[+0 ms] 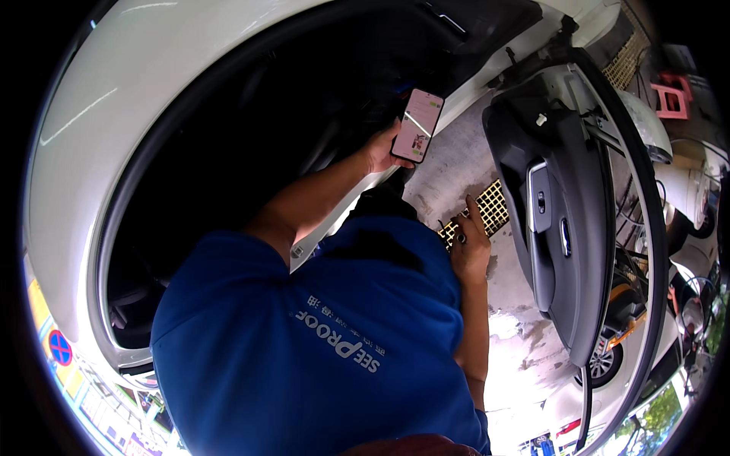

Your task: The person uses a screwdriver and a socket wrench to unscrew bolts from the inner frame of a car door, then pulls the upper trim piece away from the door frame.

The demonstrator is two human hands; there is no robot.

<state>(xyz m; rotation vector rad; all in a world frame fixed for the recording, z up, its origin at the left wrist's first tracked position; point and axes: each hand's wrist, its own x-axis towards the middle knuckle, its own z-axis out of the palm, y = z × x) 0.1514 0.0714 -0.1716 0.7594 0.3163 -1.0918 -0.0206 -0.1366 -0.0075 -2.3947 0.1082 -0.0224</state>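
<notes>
My left hand (382,152) is shut on a smartphone (417,125), its lit screen facing up, held near the sill of a white car's open doorway (468,95). My right hand (471,245) hangs lower, by my body in a blue shirt (319,357), fingers loosely bent and apart, a ring on one; I see nothing held in it. Beneath it lies a yellow floor grate (494,204). To its right stands the open car door (563,220), with a dark inner panel, armrest and handle.
The car's dark interior (213,137) fills the upper left, framed by white bodywork (76,152). Behind the door are a pink plastic stool (671,99), hoses, a white container (680,190) and another white car's wheel (604,368) on the concrete floor (517,334).
</notes>
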